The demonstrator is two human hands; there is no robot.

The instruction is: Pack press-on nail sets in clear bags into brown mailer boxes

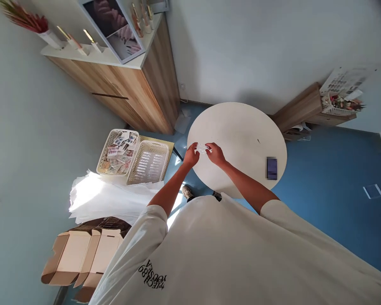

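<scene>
A small clear plastic tray (202, 148) is held over the near left part of the round white table (238, 123). My left hand (192, 156) grips its left end and my right hand (215, 153) its right end, fingers closed on both sides. Ridges show in the see-through plastic, but its finer shape is too small to tell. To the left, a white basket (132, 176) contains several clear plastic pieces (149, 165) with a similar look. Beside it, another white basket (99, 163) is full of small printed packets (117, 154).
A dark pixelated rectangle (271, 168) and a small dark thing (258, 141) lie on the table. White sheets (114, 199) and opened cardboard boxes (79, 254) are at the left. A wooden cabinet (155, 80) stands behind the baskets, a wooden shelf (300, 108) at the right.
</scene>
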